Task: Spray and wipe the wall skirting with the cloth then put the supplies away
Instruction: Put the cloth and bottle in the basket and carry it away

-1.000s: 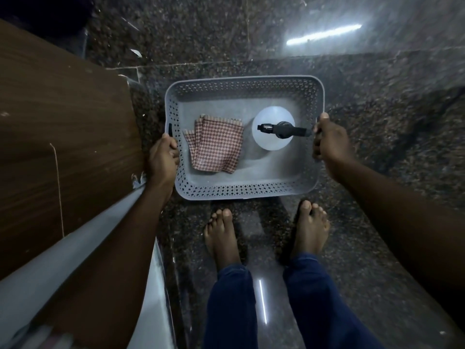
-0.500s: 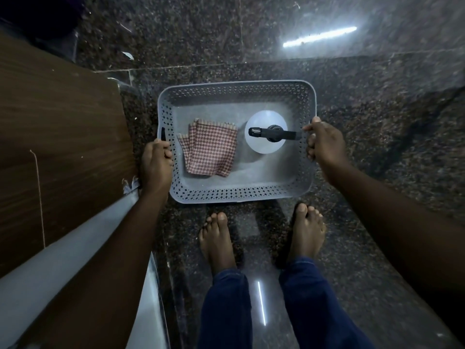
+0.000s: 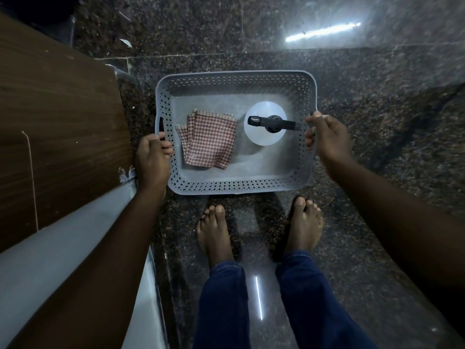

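A grey perforated plastic basket [image 3: 234, 190] is in front of my bare feet, over the dark granite floor. Inside it on the left lies a folded red-and-white checked cloth [image 3: 210, 141]. To the right of the cloth stands a white spray bottle [image 3: 264, 136] with a black trigger head, seen from above. My left hand [image 3: 152, 157] grips the basket's left rim by the handle slot. My right hand [image 3: 327, 139] pinches the right rim. The dark granite skirting [image 3: 251, 26] runs along the wall beyond the basket.
A brown wooden panel [image 3: 57, 117] stands close on the left, touching distance from the basket. A pale grey surface [image 3: 63, 253] slopes below it beside my left arm. My feet [image 3: 216, 233] stand just behind the basket. Open granite floor [image 3: 390, 147] lies to the right.
The basket, held in both hands, has shifted slightly left and toward my feet in the picture. Both hands kept their hold on the rims.
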